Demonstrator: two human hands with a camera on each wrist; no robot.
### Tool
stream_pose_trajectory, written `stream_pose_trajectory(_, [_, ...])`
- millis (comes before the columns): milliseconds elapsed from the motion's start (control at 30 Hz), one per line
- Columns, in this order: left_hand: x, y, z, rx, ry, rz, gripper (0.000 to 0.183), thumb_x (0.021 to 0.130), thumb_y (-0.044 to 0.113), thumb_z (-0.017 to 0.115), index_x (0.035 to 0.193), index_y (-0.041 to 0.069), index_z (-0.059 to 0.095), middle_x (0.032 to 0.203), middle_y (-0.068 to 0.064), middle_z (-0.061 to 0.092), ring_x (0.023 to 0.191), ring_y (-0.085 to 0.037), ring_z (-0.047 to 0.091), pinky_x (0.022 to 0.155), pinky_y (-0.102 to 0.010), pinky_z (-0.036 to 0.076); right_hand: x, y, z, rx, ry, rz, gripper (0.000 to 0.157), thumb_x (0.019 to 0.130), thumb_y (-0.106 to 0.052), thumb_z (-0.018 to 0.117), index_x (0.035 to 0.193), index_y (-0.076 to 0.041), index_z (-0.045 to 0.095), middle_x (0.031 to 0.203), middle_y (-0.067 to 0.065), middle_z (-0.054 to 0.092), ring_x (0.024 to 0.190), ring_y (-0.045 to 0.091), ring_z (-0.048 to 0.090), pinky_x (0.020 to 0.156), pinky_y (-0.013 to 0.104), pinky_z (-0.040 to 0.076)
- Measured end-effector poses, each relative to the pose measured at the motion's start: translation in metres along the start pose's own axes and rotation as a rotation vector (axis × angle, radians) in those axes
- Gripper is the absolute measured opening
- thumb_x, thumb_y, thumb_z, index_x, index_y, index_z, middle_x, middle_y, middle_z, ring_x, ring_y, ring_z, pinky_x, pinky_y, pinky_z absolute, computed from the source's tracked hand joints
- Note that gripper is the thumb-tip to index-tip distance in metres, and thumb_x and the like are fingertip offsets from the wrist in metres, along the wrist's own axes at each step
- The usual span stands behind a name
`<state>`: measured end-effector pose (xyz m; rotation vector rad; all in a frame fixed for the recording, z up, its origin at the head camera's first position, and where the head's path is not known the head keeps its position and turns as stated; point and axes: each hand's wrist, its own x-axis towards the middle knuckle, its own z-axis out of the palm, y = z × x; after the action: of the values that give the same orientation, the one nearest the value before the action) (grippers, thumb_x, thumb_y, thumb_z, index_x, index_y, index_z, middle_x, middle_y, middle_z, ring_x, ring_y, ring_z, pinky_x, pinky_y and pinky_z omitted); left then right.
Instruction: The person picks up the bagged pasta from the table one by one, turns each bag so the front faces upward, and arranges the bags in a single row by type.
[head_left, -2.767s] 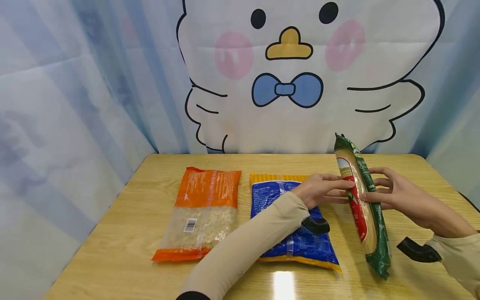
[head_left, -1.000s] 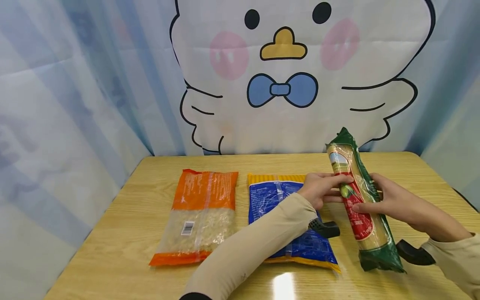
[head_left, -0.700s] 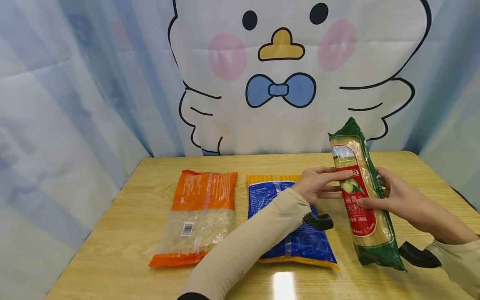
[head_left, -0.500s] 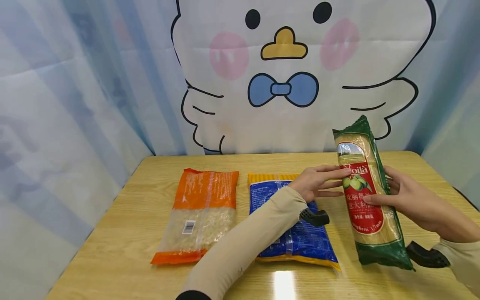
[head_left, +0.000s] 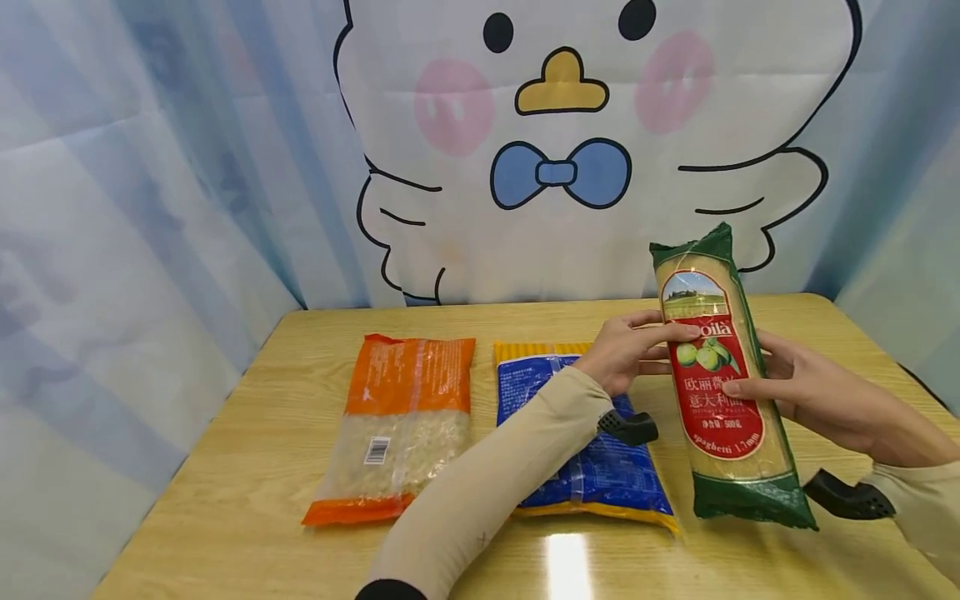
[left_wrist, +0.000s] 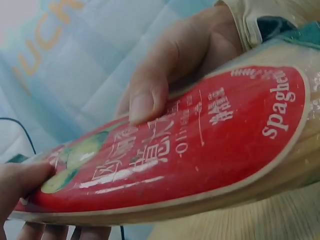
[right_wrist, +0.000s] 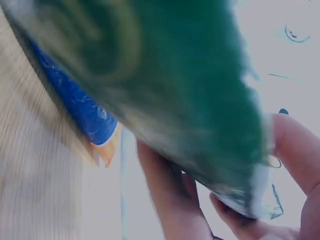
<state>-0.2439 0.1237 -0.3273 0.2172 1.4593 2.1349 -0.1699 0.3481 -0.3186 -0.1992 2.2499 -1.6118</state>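
Observation:
A pack of spaghetti [head_left: 723, 425] in clear film with green ends stands tilted above the right part of the table, its red label facing the head camera. My left hand [head_left: 626, 350] pinches its left edge, thumb on the label and fingers behind. On the opposite edge, my right hand [head_left: 832, 400] grips it with the thumb over the label. The left wrist view shows the spaghetti pack [left_wrist: 215, 150] close up, with the right thumb pressed on the label. In the right wrist view the pack's green back [right_wrist: 200, 80] is blurred and fills much of the picture.
A blue bag with yellow ends [head_left: 615, 479] lies on the wooden table [head_left: 240, 467], partly under my left forearm. Left of it is an orange and clear bag [head_left: 408, 392] with pale contents and a barcode. A printed curtain [head_left: 555, 250] hangs behind the table.
The spaghetti pack has been turned from its narrow green side until its red label faces forward. It is also slightly higher. Both hands still hold it; the two bags have stayed put.

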Motion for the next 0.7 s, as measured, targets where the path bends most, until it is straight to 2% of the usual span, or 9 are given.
stream_pose_trajectory(133, [-0.005,0.004,0.004,-0.021,0.027,0.008,0.012,0.089,0.013,0.076,0.1,0.014,0.072,0.094,-0.007,0.074,0.093,-0.032,0.073,0.086,-0.05,0.058,-0.003,-0.002,-0.001,-0.039,0.019,0.048,0.078,0.103,-0.019,0.053,0.158,-0.01,-0.001,0.15,0.026,0.031,0.109,0.019,0.062,0.087,0.041,0.057])
stream_pose_trajectory(233, [-0.007,0.005,0.006,-0.036,0.053,0.011,0.013,0.088,0.014,0.077,0.1,0.015,0.072,0.094,-0.006,0.074,0.091,-0.03,0.073,0.086,-0.049,0.059,-0.007,-0.002,-0.002,-0.081,0.026,0.058,0.08,0.104,-0.024,0.052,0.158,-0.006,-0.006,0.154,0.037,0.016,0.111,0.022,0.06,0.085,0.042,0.056])
stream_pose_trajectory(467, [-0.008,0.004,0.012,-0.035,0.134,-0.002,0.015,0.085,0.018,0.08,0.096,0.013,0.073,0.088,-0.008,0.074,0.086,-0.031,0.074,0.08,-0.045,0.061,-0.012,-0.003,0.003,-0.22,0.051,0.032,0.08,0.102,-0.026,0.056,0.157,-0.001,0.002,0.146,0.038,0.032,0.112,0.03,0.06,0.079,0.045,0.058])
stream_pose_trajectory(600, [-0.008,0.003,0.012,-0.022,0.158,-0.009,0.02,0.085,0.018,0.08,0.102,0.009,0.073,0.088,-0.009,0.074,0.089,-0.035,0.074,0.079,-0.045,0.061,-0.012,-0.002,0.005,-0.221,0.066,0.015,0.081,0.102,-0.023,0.057,0.156,0.003,0.001,0.145,0.04,0.032,0.11,0.031,0.062,0.078,0.043,0.059])
stream_pose_trajectory(700, [-0.007,0.003,0.009,-0.04,0.139,-0.009,0.023,0.086,0.014,0.079,0.107,0.007,0.073,0.091,-0.011,0.075,0.093,-0.037,0.073,0.079,-0.045,0.06,-0.012,-0.001,0.004,-0.227,0.077,0.016,0.081,0.103,-0.023,0.056,0.156,0.003,0.0,0.145,0.041,0.031,0.111,0.032,0.061,0.078,0.042,0.059])
